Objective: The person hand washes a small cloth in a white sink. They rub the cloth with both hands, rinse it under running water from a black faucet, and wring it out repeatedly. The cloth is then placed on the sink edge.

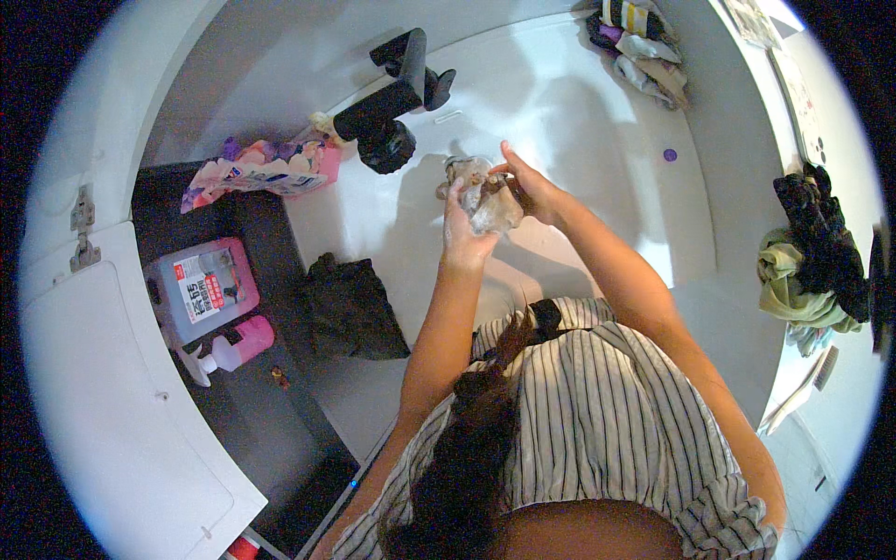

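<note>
A wet, bunched-up beige cloth (493,203) hangs over a large white basin (441,273), with whitish suds on it. My left hand (463,234) grips it from the left and from below, and foam coats the fingers. My right hand (535,187) holds its right side, one finger sticking up and the others partly hidden by the cloth. Beyond my hands, to the left, a black faucet (386,105) reaches out over the basin. No water can be made out running from its head.
On the dark counter at left are a jug of pink liquid (210,280), a pink pump bottle (241,344) and an open printed bag (266,168). Black fabric (353,304) drapes over the basin's left edge. Crumpled clothes (647,59) lie far right; dark fabric (819,238) and a brush (826,369) sit at right.
</note>
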`<state>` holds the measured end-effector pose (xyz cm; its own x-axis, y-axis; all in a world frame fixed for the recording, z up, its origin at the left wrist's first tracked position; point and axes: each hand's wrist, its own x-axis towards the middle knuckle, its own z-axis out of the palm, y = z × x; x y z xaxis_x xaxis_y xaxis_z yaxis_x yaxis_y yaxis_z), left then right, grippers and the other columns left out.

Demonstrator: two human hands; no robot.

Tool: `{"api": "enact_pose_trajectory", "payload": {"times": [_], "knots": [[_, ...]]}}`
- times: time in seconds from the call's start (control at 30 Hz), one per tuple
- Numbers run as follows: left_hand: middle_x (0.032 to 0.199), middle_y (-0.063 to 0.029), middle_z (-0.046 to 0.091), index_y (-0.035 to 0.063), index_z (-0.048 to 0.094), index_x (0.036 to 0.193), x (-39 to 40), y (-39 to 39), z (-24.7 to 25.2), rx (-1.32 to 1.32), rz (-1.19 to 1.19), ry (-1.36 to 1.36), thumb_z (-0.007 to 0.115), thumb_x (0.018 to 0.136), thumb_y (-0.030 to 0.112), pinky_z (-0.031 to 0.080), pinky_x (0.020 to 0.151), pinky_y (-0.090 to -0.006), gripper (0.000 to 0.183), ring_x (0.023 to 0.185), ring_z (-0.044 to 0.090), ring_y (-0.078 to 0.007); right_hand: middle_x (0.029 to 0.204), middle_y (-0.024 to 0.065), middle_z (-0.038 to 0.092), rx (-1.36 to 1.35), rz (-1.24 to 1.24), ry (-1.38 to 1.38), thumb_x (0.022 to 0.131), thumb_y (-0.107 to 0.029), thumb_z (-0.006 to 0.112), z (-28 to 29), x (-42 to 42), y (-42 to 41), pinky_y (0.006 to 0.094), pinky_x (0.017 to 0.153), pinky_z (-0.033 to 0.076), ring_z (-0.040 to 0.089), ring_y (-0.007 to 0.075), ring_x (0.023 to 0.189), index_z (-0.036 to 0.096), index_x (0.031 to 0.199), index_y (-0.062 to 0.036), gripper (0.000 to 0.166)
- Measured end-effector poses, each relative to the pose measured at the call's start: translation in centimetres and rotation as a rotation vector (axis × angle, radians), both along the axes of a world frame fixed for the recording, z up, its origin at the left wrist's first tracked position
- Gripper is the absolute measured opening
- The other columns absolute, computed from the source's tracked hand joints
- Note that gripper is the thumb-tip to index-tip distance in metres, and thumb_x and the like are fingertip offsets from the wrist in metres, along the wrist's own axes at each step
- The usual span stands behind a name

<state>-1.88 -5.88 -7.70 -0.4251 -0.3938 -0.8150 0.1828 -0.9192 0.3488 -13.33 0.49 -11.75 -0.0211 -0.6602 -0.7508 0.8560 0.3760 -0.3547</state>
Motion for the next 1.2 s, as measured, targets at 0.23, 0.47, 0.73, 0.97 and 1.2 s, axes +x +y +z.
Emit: {"api": "enact_pose_trajectory", "payload": {"times": [0.23,0.47,0.73,0.97,1.2], "knots": [[0.108,-0.0079,0.056,0.0091,0.051,0.112,1.9,-0.9,-2.6,0.012,-0.016,0.188,0.04,0.09,0.044,0.046,0.087,-0.0404,0.043,0.1,0.054,-0.0228,0.08,0.0089,0.059,-0.237,0.047,1.66,0.08,-0.025,0.06,6.5,2.3,-0.1,0.0355,0.06,0.048,0.06,0.0258,0.074,0.055,0.093,-0.0092,0.021],[0.108,-0.0065,0.056,0.0067,0.05,0.114,2.1,0.4,-3.7,0.168,0.115,0.643,0.043,0.091,0.036,0.046,0.084,-0.0342,0.038,0.1,0.054,-0.0194,0.068,0.015,0.062,-0.233,0.34,1.805,0.076,-0.029,0.059,3.6,6.9,0.2,0.0378,0.057,0.049,0.062,0.0288,0.063,0.062,0.071,-0.0069,0.022],[0.117,-0.0069,0.056,0.0111,0.049,0.12,-0.1,0.8,0.7,-0.09,-0.049,0.099,0.039,0.09,0.039,0.043,0.092,-0.0411,0.042,0.107,0.053,-0.0234,0.061,0.0186,0.058,0.093,-0.061,1.415,0.082,-0.026,0.056,4.9,3.0,-1.0,0.0424,0.051,0.047,0.057,0.0355,0.054,0.061,0.069,-0.0031,0.027],[0.094,-0.0088,0.054,0.003,0.05,0.102,2.9,-1.5,-4.3,0.183,-0.03,0.715,0.039,0.094,0.032,0.044,0.078,-0.0341,0.032,0.085,0.052,-0.0198,0.077,0.0102,0.061,-0.671,0.216,2.032,0.07,-0.018,0.062,7.5,9.3,2.6,0.0369,0.048,0.047,0.059,0.0221,0.059,0.059,0.076,-0.0077,0.012],[0.076,-0.0025,0.053,0.0068,0.051,0.091,2.9,-1.5,-5.6,0.075,-0.149,0.734,0.048,0.091,0.03,0.045,0.063,-0.0276,0.024,0.068,0.051,-0.013,0.067,0.0103,0.062,-0.788,0.092,2.042,0.078,-0.022,0.056,5.9,9.1,2.2,0.0444,0.049,0.047,0.061,0.0285,0.057,0.06,0.073,-0.0099,0.014]]}}
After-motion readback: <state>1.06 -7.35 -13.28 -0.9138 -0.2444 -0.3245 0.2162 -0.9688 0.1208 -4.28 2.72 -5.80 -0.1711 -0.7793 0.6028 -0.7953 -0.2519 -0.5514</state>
